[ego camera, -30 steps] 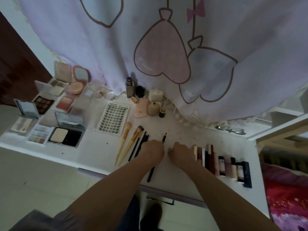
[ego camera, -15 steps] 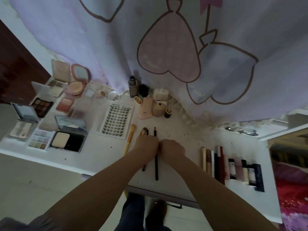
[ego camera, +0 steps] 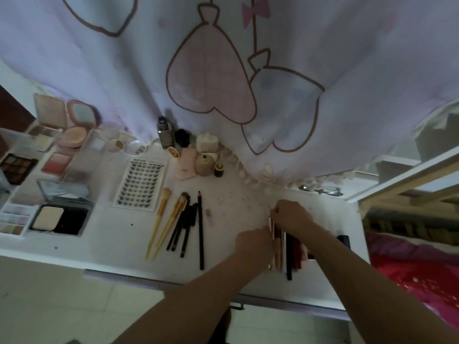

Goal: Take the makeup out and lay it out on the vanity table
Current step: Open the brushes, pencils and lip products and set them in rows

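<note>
On the vanity table, both hands' curled fingers touch the lipstick tubes.

Open strip mid-table, crowded on both flanks

The vanity table shows bare white top between the long black pencil and the row of lipstick tubes — only a small clear cap lies there. Brushes and the lash tray fill the left-centre; open palettes crowd the far left. Bottles and jars line the back under the hanging curtain — its hem drapes onto the table. Both hands sit at the lipstick tubes.
</note>
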The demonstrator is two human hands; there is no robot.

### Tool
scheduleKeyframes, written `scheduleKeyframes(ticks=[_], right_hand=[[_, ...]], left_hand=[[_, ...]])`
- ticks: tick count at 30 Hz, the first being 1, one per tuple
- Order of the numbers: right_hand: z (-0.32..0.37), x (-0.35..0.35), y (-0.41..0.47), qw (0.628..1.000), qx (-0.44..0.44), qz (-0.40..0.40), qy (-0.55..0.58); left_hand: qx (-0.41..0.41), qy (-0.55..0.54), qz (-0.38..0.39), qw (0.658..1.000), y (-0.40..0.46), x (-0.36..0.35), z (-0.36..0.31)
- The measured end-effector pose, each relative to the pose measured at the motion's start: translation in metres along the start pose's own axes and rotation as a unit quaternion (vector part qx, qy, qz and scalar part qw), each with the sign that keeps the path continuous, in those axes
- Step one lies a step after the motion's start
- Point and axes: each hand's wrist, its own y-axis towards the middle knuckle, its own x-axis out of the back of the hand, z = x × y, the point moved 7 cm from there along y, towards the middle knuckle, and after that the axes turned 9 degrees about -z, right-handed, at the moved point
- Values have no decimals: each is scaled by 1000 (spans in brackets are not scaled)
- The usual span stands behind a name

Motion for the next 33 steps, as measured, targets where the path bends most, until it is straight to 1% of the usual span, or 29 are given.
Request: scheduleKeyframes(ticks=[2,7,9,10,11,13,14,15,16,18,20,21,23,24,25,26,28,29,30,31,33], right_hand=[[-1,-4,-2,1000,14,1,-3],[5,-13,-2,1000,27,4,-6],[10,-14,-1,999,31,0,22],[13,-13,0,999,34,2,40],[17,-11,0,998,36,11,58],[27,-5,-5,994,41,56,90],[32,-1,-9,989,39,83,114],[35,3,-13,981,35,107,156],[43,10,-20,971,39,117,204],[54,22,-27,955,47,98,276],[65,35,-34,945,68,52,314],[71,44,-40,941,92,24,325],[83,63,-49,929,155,-36,334],[88,72,-55,922,185,-46,338],[92,77,-60,915,207,-33,344],[95,80,-65,910,219,-2,352],[97,82,-75,909,214,81,349],[95,83,-80,915,203,113,330],[92,85,-83,924,192,127,304],[90,88,-85,934,187,126,277],[89,95,-88,941,194,105,258]], left_hand=[[34,-3,15,999,3,-14,-4],[108,-56,-14,993,3,-12,7],[109,-56,-32,992,1,-5,14],[96,-45,-49,993,0,0,18],[65,-38,-73,994,-3,8,19],[-33,-3,-173,984,-10,40,22],[-70,7,-199,977,-16,54,25],[-88,22,-218,972,-19,63,30],[-90,27,-223,970,-27,72,35],[-68,9,-204,977,-30,82,44],[-51,-29,-167,984,-32,94,50],[-46,-79,-147,985,-35,102,51],[-45,-191,-116,974,-42,119,49],[-43,-217,-113,969,-45,127,52],[-38,-222,-112,968,-48,132,55],[-40,-216,-114,969,-51,138,59],[-57,-184,-119,974,-59,146,62],[-65,-166,-121,977,-62,149,64],[-72,-145,-124,979,-65,152,65],[-78,-120,-128,981,-68,155,65],[-89,-85,-138,983,-72,162,64]])
